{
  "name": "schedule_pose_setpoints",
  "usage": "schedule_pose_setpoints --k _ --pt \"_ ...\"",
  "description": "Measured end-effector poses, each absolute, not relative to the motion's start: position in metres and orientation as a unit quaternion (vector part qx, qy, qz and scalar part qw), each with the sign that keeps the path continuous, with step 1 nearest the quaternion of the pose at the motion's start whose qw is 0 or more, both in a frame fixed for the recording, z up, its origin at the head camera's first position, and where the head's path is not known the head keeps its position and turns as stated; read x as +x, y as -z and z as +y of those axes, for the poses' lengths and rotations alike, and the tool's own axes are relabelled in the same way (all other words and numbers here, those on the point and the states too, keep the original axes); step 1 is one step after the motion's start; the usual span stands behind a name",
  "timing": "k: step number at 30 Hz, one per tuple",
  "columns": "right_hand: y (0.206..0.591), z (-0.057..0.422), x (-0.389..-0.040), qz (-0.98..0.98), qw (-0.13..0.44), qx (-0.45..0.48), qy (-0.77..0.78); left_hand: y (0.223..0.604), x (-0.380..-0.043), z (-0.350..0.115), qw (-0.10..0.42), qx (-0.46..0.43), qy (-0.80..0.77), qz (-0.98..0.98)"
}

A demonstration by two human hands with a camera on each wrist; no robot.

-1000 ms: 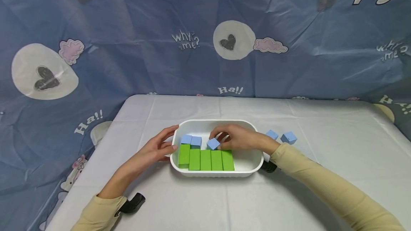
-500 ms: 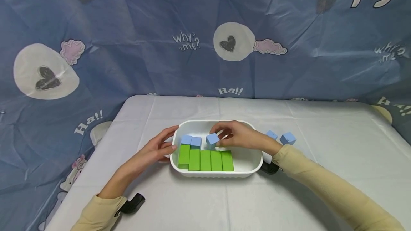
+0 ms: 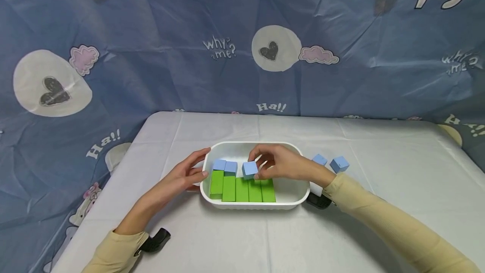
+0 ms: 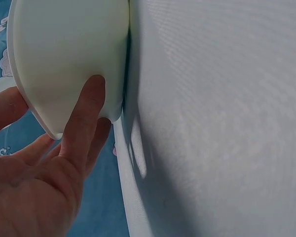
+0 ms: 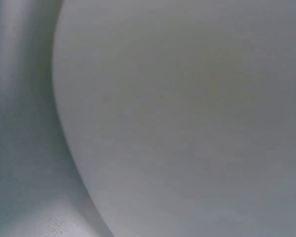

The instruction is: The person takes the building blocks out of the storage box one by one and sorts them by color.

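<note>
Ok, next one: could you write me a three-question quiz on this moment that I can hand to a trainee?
1. Multiple choice: what colour is the cube that the right hand holds?
A) green
B) blue
C) white

2. True or false: the left hand touches the end of the white bin.

3. Count: how many green blocks can be seen in the white bin?

Key:
1. B
2. True; the left wrist view shows its fingers against the outer wall.
3. Five, side by side in a row.
</note>
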State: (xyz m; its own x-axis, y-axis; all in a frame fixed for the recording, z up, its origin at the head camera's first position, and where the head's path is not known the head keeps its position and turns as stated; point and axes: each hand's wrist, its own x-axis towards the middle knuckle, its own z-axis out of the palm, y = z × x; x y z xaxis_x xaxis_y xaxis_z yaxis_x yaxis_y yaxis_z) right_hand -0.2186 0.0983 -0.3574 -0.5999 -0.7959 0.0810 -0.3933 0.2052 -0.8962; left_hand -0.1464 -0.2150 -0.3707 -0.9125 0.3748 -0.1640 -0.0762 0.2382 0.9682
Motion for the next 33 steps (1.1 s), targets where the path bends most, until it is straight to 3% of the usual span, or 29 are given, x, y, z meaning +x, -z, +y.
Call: schedule_pose_setpoints --k 7,33 --pt "0.353 0.102 -0.212 0.745 0.206 -0.401 0.491 0.37 -0.146 -0.215 0.186 0.098 -0.608 0.765" --pt "0.344 0.125 -0.196 0.768 0.107 -0.365 0.516 0.372 -0.147 -0.215 0.185 0.099 -0.618 0.758"
